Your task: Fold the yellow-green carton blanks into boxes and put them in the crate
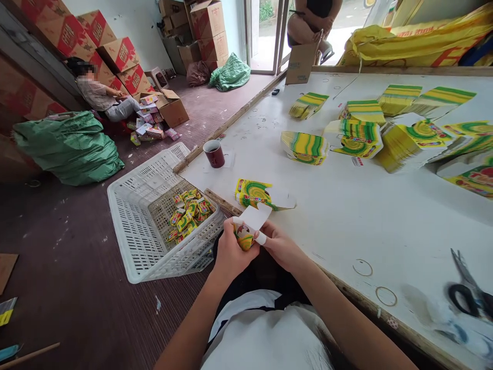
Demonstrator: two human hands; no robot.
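Note:
Both my hands are closed on a small yellow and green printed carton (244, 237) at the table's near edge. Its white flaps (256, 216) stand up open above my fingers. My left hand (235, 253) wraps round the carton's left side and underside. At the right side, my right hand (280, 245) grips it, with white tape on the thumb. Just beyond lies a small stack of flat cartons (253, 192) in the same print. To my left, a white plastic basket (129, 226) holds many folded yellow cartons (190, 213).
A dark red mug (213, 154) stands near the table's left edge. Several carton stacks (362, 139) lie across the far right. Scissors (472, 288) and rubber bands (385, 296) are at the near right. One person (102, 92) sits among boxes; another (311, 23) is by the doorway.

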